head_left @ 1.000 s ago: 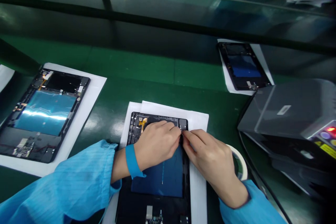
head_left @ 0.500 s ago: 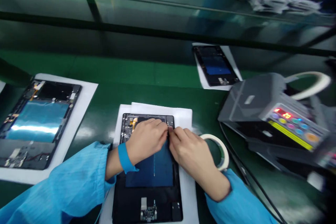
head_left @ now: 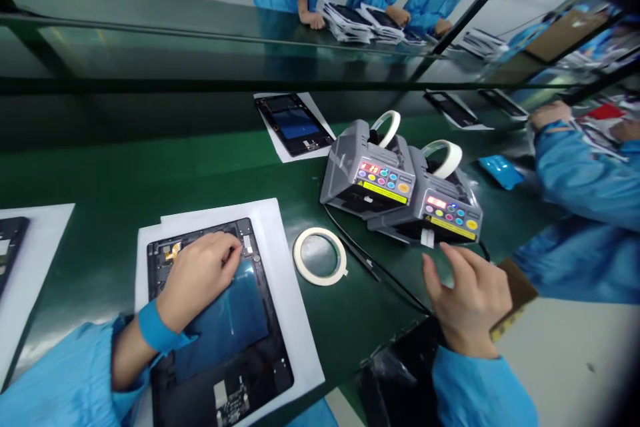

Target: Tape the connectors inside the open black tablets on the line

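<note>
An opened tablet [head_left: 220,333] with a bare blue battery lies on a white sheet [head_left: 287,293] in front of me. My left hand [head_left: 197,277] rests on its upper part, fingertips curled and pressed down near the top right corner of the frame. My right hand [head_left: 467,297] hovers to the right with fingers spread and nothing in it, just below the nearer of two grey tape dispensers [head_left: 433,210], where a short white strip of tape [head_left: 427,237] sticks out. A loose roll of white tape [head_left: 320,255] lies between my hands.
The second tape dispenser [head_left: 367,173] stands behind the first, with a black cable [head_left: 370,263] running toward me. Another opened tablet [head_left: 295,123] lies farther back on the green belt [head_left: 110,173]. A co-worker's blue sleeve [head_left: 585,173] is at right; other people handle stacked tablets [head_left: 350,20] beyond.
My right hand left the tablet and moved right toward the nearer tape dispenser. My head turned right, bringing both dispensers and the co-workers into view. My left hand stayed on the tablet.
</note>
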Motion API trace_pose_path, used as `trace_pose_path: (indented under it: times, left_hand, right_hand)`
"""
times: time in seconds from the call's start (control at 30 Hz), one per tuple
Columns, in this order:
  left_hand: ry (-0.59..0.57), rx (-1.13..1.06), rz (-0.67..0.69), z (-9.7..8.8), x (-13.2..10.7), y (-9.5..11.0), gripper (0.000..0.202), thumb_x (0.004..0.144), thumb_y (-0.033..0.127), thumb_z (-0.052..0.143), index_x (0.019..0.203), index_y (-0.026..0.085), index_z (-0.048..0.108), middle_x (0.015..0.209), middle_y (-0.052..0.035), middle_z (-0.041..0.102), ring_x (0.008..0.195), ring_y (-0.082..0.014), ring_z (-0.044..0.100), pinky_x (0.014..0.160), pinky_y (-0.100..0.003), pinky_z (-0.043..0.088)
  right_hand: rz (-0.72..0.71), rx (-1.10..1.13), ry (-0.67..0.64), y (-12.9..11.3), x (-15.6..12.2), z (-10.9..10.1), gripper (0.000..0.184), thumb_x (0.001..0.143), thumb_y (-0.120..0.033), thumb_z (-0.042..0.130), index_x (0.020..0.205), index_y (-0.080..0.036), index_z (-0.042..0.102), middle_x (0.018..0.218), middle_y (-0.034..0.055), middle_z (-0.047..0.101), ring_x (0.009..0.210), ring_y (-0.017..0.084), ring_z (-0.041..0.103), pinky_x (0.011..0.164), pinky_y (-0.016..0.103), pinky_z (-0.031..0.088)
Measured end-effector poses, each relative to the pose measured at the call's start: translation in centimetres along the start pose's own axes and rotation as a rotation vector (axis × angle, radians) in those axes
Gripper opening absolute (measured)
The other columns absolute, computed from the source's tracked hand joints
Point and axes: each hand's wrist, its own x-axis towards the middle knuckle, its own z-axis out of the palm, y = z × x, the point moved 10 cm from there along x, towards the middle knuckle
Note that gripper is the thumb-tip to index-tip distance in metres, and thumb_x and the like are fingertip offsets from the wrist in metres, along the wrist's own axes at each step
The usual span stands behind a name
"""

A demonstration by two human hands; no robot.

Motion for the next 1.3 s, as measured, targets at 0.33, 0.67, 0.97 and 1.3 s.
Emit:
trace_pose_path:
  times: [0.33,0.67,0.97,1.3]
  left_hand:
    - [-0.004,0.031,0.031,-0.8,0.0,1.0,0.019,0.089,0.021,0.043,0.083,0.018,0.062,0.077,-0.0033,0.063,0.072,-0.0192,0.06,0.066,-0.031,0.046]
    - [-0.004,0.257,0.092,-5.6,-7.5,-1.9,0.034,0.094,0.039,0.044,0.11,0.014,0.061,0.116,-0.0144,0.06,0.106,-0.0303,0.056,0.086,-0.045,0.049]
    - [-0.016,0.227,0.066,-4.1,-8.3,-4.5,0.045,0.089,0.04,0.053,0.124,0.011,0.053,0.127,-0.0162,0.054,0.114,-0.0315,0.05,0.094,-0.047,0.045]
    - [-0.075,0.116,-0.001,-3.1,-8.6,-5.2,0.048,0.086,0.046,0.055,0.123,0.016,0.052,0.127,-0.0119,0.052,0.113,-0.0296,0.048,0.096,-0.046,0.039]
  right_hand:
    - [0.074,0.159,0.049,1.6,0.9,0.3,0.009,0.077,-0.018,0.064,0.085,-0.02,0.067,0.075,0.0053,0.068,0.067,0.017,0.061,0.061,0.03,0.045]
    - [-0.061,0.777,-0.28,-9.4,3.4,-2.1,0.008,0.081,-0.017,0.062,0.088,-0.02,0.062,0.085,0.0045,0.067,0.074,0.015,0.063,0.068,0.029,0.051]
    - [-0.307,1.052,-0.391,-29.1,12.8,0.3,0.018,0.084,-0.017,0.052,0.099,-0.018,0.062,0.092,0.0029,0.067,0.078,0.013,0.064,0.064,0.024,0.049]
    - [-0.388,0.973,-0.293,-33.7,12.0,1.5,0.015,0.083,-0.015,0.056,0.096,-0.014,0.064,0.088,0.0035,0.069,0.08,0.013,0.064,0.071,0.023,0.048]
